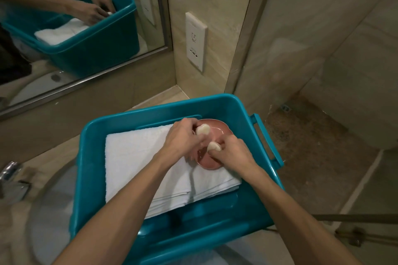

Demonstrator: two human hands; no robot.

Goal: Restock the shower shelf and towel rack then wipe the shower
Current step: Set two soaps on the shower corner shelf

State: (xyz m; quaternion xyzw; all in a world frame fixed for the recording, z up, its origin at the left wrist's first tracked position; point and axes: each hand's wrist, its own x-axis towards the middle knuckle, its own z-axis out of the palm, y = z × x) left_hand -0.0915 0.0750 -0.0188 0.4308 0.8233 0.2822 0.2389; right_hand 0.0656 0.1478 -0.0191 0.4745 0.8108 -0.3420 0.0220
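Note:
A teal plastic bin (103,157) rests over the sink basin and holds a stack of folded white towels (137,161) and a pink dish (217,133) lying at the towels' far right corner. My left hand (183,137) grips a pale soap bar (202,129) over the dish. Just in front of it, my right hand (232,153) pinches a second pale soap bar (213,146). Both hands are inside the bin, close together above the dish.
A chrome faucet (10,176) stands at the left of the white basin (47,211). The mirror (75,28) behind reflects the bin. A wall socket plate (196,41) is on the tiled wall. The glass shower partition (312,49) and brown shower floor (312,148) lie to the right.

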